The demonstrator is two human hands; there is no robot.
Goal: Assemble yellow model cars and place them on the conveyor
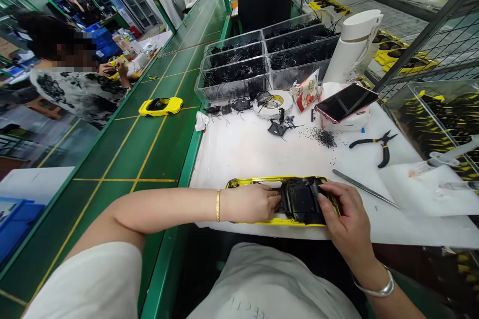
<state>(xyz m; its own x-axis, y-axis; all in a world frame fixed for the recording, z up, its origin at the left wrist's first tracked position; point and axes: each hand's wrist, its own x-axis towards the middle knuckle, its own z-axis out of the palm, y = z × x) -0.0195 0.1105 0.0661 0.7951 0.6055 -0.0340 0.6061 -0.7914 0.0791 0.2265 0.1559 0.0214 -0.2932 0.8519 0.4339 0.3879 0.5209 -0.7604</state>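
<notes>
A yellow car shell (299,223) lies hollow side up at the front edge of the white work surface, with a black part (302,199) inside it. My left hand (258,203) reaches into the shell's left half, its fingers bent together at the black part's left side; what they hold, if anything, is hidden. On the right end of the shell, my right hand (346,212) grips the rim, with thumb and fingers around the corner. Behind the shell lie small black parts with wires (277,128) and a heap of tiny black pieces (325,138).
Pliers (383,148), tweezers (366,189) and a syringe (445,157) lie at right. Behind are a phone (348,102), a white bottle (350,47), a tape roll (275,103) and a divided bin (234,87). A conveyor (149,159) at left carries a yellow car (160,106). People work beyond.
</notes>
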